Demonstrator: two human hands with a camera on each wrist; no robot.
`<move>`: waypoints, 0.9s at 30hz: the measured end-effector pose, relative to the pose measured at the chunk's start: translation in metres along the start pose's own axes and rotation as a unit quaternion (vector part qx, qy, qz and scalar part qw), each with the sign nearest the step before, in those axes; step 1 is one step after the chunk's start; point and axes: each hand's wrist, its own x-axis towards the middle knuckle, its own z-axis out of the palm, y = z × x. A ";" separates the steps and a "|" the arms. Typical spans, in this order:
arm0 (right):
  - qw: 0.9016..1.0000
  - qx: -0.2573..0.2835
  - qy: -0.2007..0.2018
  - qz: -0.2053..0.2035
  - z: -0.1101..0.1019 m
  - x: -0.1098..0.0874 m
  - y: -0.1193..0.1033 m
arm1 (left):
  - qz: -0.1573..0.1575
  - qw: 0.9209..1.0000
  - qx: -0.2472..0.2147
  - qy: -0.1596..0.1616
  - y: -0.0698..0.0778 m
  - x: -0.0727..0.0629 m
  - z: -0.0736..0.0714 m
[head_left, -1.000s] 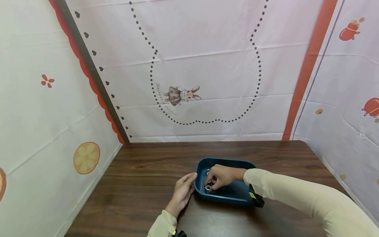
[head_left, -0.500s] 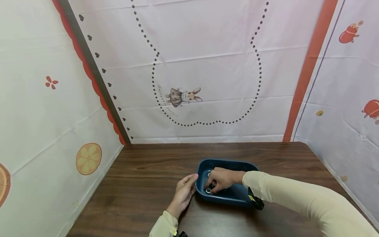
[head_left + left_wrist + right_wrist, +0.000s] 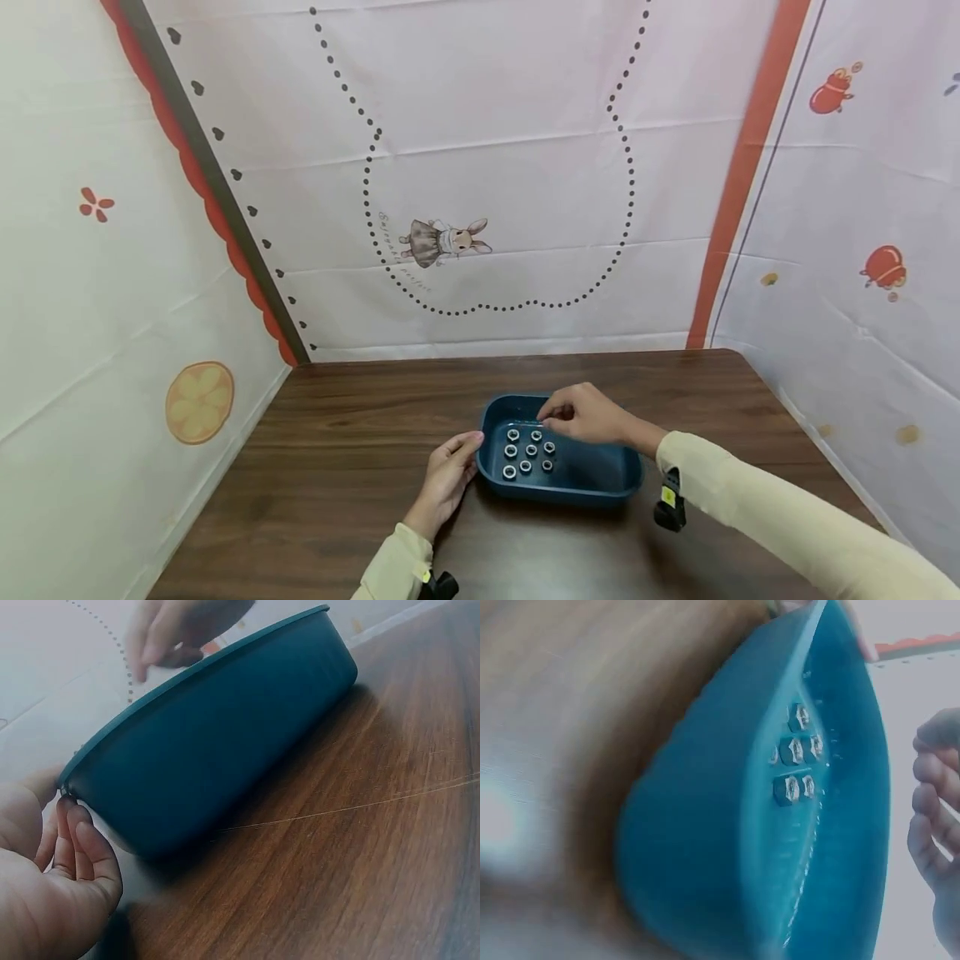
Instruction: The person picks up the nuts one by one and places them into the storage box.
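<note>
A dark blue rectangular tray [image 3: 555, 496] stands on the table in the head view. Inside, toward its left half, small silver-topped nuts [image 3: 531, 451] lie spaced in rough rows; the right wrist view shows several of these nuts [image 3: 791, 751] with dark sides. My left hand [image 3: 446, 479] grips the tray's left end, thumb at the rim and fingers beneath it, as the left wrist view also shows. Over the tray's back side hovers my right hand [image 3: 588, 415], apart from the nuts. Its fingers are loosely bent in the right wrist view, with nothing visible between them.
The brown wood-grain table [image 3: 360, 475] extends around the tray. White printed cloth [image 3: 525, 192] hangs behind it and along both sides. Black wrist cameras [image 3: 670, 500] sit at the sleeves.
My right hand has risen from among the nuts and moved toward the tray's back right, leaving the nuts in plain view. The left hand keeps its grip on the tray. The head view has shifted slightly.
</note>
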 end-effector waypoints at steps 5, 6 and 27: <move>0.991 -0.063 0.105 0.056 0.001 -0.033 -0.004 | 0.002 1.000 0.002 0.004 0.000 0.004 -0.003; 0.987 -0.074 0.128 0.068 0.002 -0.040 -0.007 | 0.002 1.000 0.000 0.008 -0.001 0.004 -0.004; 0.918 -0.116 0.341 0.164 0.016 -0.098 -0.020 | 0.011 1.000 -0.010 0.012 0.019 0.018 -0.007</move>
